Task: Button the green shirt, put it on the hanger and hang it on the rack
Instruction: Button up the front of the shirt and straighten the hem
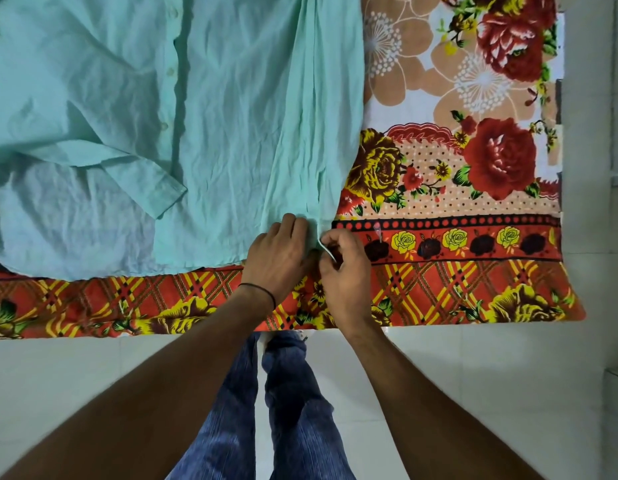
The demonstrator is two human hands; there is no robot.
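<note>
The green shirt (pixel 231 109) lies spread flat on a bed, filling the left and middle of the view, with a button row (pixel 169 71) running down its left part and a sleeve cuff (pixel 162 188) folded across it. Both hands meet at the shirt's near right hem corner. My left hand (pixel 278 254) presses and pinches the gathered fabric. My right hand (pixel 342 261) pinches the hem edge right beside it. The fabric bunches into long pleats above the hands. No hanger or rack is in view.
A floral bedsheet (pixel 456 188) in red, yellow and orange covers the bed, whose near edge runs across the middle of the view. White floor tiles (pixel 473 375) and my legs in blue trousers (pixel 286 410) are below. A pale wall stands at the right.
</note>
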